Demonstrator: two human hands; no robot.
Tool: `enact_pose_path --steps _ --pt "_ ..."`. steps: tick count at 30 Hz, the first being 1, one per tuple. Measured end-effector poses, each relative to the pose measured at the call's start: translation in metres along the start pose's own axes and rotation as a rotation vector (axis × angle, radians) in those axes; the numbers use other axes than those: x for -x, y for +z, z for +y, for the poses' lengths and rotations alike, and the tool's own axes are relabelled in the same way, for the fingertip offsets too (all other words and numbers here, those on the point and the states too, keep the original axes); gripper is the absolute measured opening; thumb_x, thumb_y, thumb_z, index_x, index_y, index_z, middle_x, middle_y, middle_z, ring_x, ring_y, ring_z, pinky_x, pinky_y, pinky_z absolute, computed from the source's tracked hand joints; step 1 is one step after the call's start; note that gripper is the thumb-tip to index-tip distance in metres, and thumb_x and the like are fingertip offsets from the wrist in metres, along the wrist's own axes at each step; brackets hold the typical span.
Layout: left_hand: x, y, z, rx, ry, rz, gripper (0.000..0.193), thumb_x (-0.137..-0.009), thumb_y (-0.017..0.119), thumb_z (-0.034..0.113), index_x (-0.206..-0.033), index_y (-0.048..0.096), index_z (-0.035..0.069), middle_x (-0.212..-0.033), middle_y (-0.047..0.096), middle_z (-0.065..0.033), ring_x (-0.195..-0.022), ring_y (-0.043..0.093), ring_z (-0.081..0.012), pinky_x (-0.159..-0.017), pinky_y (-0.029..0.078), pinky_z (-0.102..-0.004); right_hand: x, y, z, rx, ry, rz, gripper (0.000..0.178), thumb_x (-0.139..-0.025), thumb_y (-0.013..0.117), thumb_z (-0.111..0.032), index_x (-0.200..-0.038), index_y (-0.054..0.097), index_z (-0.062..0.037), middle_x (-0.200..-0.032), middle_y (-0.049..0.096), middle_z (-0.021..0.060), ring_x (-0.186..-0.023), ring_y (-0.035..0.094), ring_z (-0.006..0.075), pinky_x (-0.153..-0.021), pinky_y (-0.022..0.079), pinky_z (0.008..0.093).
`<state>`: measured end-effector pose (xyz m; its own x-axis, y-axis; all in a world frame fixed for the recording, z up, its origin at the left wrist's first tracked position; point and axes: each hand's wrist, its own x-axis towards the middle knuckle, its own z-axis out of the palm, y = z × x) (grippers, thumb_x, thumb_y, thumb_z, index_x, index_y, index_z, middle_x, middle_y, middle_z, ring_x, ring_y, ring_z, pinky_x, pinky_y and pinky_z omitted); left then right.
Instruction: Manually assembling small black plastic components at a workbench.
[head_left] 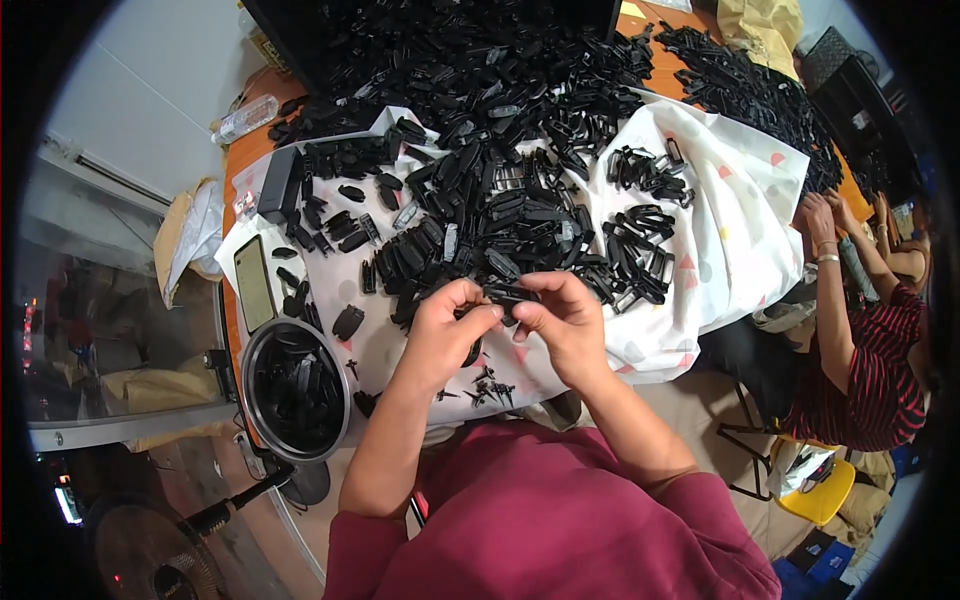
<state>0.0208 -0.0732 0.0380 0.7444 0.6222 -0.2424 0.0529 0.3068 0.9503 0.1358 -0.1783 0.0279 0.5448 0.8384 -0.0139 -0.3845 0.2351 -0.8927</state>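
My left hand (445, 330) and my right hand (565, 325) meet over the near edge of the table, and both pinch one small black plastic part (510, 293) between their fingertips. Just beyond the hands lies a big heap of similar black plastic parts (490, 215) on a white patterned cloth (730, 230). Below the hands a few tiny black offcuts (487, 385) lie scattered on the cloth.
A round metal bowl (297, 385) holding black parts stands at the left. A phone (254, 285) and a black box (278, 185) lie beyond it. More black parts (470, 50) fill the far table. A person in a striped top (870, 370) works at the right.
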Motion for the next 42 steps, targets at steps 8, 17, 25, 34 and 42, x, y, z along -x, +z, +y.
enact_pose_path --steps 8,17,25,34,42 --pt "0.007 -0.001 0.007 0.070 -0.018 0.039 0.004 -0.080 0.059 0.005 -0.080 0.055 0.006 -0.079 0.055 0.0004 -0.066 0.049 -0.0038 -0.054 0.039 -0.0168 0.003 0.004 0.003 -0.261 0.245 0.044 0.030 -0.085 0.057 -0.010 -0.113 0.051 -0.0005 -0.094 0.059 0.0068 -0.075 0.057 0.0126 -0.055 0.052 0.0251" --pt "0.019 -0.005 0.020 -0.512 0.244 -0.177 0.029 -0.079 0.058 -0.003 -0.108 0.058 -0.001 -0.099 0.059 -0.0066 -0.082 0.056 -0.0117 -0.065 0.050 -0.0217 -0.001 -0.004 -0.007 -0.280 0.400 0.036 0.026 -0.085 0.056 -0.007 -0.109 0.053 -0.0006 -0.091 0.060 0.0069 -0.072 0.059 0.0138 -0.054 0.053 0.0262" --pt "0.015 0.002 0.013 -0.530 0.554 -0.020 0.017 -0.074 0.067 0.005 -0.090 0.065 0.000 -0.091 0.060 -0.0112 -0.078 0.060 -0.0207 -0.068 0.048 -0.0271 0.015 0.000 -0.019 -0.166 0.186 -0.030 0.029 -0.083 0.056 -0.004 -0.112 0.052 0.0006 -0.092 0.061 0.0131 -0.074 0.063 0.0210 -0.064 0.055 0.0296" --pt "0.019 0.000 0.009 -0.570 0.602 -0.101 0.034 -0.067 0.075 0.014 -0.096 0.063 -0.001 -0.095 0.058 -0.0106 -0.083 0.059 -0.0208 -0.071 0.048 -0.0279 0.022 0.002 -0.020 -0.339 0.224 -0.067 0.029 -0.082 0.059 -0.006 -0.110 0.053 0.0006 -0.092 0.060 0.0086 -0.072 0.061 0.0157 -0.065 0.053 0.0273" --pt "0.024 0.005 0.006 0.079 0.117 0.001 0.023 -0.085 0.058 0.011 -0.105 0.059 0.000 -0.092 0.060 -0.0041 -0.064 0.053 -0.0061 -0.056 0.042 -0.0180 0.023 0.005 -0.028 -0.260 0.217 -0.060 0.027 -0.083 0.058 -0.004 -0.109 0.054 0.0003 -0.092 0.058 0.0088 -0.077 0.059 0.0160 -0.065 0.053 0.0276"
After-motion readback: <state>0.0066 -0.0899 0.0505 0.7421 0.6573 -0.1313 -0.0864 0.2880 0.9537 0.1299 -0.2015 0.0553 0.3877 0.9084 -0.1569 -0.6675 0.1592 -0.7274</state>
